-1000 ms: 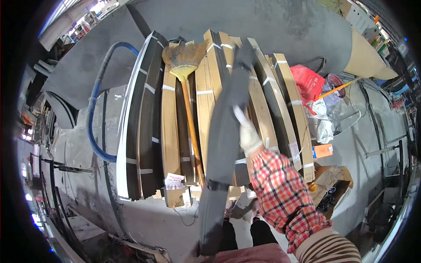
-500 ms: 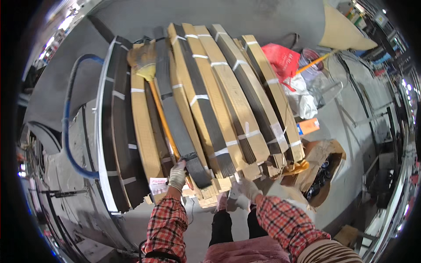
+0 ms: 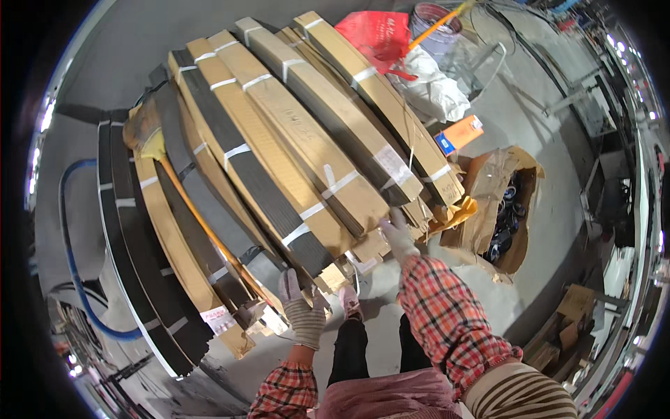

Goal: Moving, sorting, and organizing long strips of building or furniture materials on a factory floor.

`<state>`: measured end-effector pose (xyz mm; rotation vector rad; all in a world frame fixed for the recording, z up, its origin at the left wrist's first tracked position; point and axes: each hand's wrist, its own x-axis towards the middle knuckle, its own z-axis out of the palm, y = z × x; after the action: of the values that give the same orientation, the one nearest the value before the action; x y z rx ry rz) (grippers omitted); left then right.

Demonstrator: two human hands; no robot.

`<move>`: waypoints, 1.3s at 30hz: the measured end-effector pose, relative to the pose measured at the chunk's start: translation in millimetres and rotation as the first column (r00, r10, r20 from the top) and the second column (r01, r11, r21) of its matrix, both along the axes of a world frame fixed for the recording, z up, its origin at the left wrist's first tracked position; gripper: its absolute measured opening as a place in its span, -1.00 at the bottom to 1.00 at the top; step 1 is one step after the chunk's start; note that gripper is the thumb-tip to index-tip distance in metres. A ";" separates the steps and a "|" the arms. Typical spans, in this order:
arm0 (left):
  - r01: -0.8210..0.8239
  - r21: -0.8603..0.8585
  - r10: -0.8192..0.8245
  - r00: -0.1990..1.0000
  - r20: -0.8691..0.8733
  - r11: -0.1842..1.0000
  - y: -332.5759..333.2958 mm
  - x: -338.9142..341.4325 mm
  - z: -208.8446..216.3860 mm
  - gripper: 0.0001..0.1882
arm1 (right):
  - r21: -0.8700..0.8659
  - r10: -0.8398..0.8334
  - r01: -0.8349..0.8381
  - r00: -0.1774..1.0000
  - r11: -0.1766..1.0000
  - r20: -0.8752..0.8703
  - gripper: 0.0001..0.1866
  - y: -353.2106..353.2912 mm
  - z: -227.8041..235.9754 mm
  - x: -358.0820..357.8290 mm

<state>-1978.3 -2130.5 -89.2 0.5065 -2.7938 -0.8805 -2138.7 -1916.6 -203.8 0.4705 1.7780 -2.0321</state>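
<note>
Long, flat bundles in brown cardboard and black strips, bound with white bands, lie side by side before me. My left hand, in a pale knitted glove, has its fingers stretched out beside the near end of a dark grey bundle. At the near end of a cardboard bundle, my gloved right hand reaches out with its fingers apart, touching or almost touching the corner. A broom with a yellow-orange handle rests along the bundles at the left.
A red bag, a white plastic bag and a purple bucket stand at the far right. Nearer are an orange box and an open carton of dark coiled items. A blue hose curves at the left.
The view has turned and shifted right, so the bundles appear slanted to the left. My left hand has come off the broom handle and bundle end; my right hand has moved up to a cardboard end.
</note>
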 end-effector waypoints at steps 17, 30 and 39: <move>-0.328 -0.242 0.383 0.893 0.236 0.913 50.1 -107.1 -54.0 -0.04 | -0.241 0.195 -0.079 0.840 0.967 0.506 -0.28 43.1 -14.4 -18.7; -0.673 0.183 0.531 0.697 0.481 0.717 -21.3 -124.2 -29.5 0.13 | -0.573 0.591 -0.306 0.692 0.760 0.414 -0.29 -3.8 -23.6 36.5; -0.072 0.987 0.514 0.858 -0.012 0.143 -88.0 13.6 227.1 -0.43 | -0.640 0.659 -0.475 0.749 0.604 0.065 -0.25 -76.7 108.6 36.2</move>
<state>-1964.7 -2218.5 137.9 0.8807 -1.2861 -2.2993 -2102.5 -1993.3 -95.2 -0.0206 0.8538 -1.7678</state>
